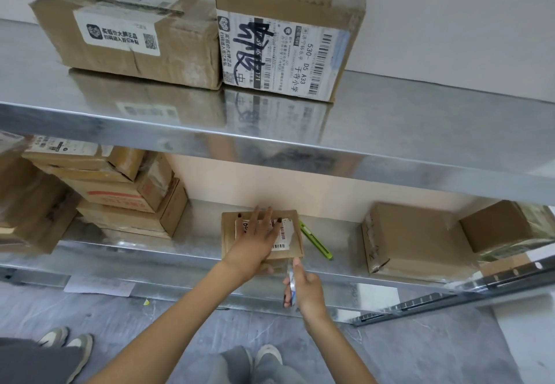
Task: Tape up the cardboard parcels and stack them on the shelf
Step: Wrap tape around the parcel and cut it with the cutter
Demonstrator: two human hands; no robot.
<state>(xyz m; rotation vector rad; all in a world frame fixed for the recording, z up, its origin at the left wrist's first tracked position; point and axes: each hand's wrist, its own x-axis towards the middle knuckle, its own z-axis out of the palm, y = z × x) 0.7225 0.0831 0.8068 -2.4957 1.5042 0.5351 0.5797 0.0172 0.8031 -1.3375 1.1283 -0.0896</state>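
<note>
Left hand (258, 241): my palm lies flat on the small parcel (260, 235), fingers spread wide across its white label, gripping nothing.
Right hand (303, 289): my fingers are curled around a tape roll (290, 284), thumb stretched up to the parcel's near edge; the roll sits just below the shelf lip.
Small parcel: centre of the frame, flat on the lower shelf (195, 251).
Green cutter (316, 241): just right of the parcel, lying diagonally on the same shelf.
Right of frame: two brown boxes (417, 242) side by side on the lower shelf.
Left of frame: a stack of boxes (120, 191) on the lower shelf.
Upper shelf (390, 131): two labelled boxes (282, 41) touching, upper centre.
Bottom of frame: shoes (267, 355) on grey floor.
</note>
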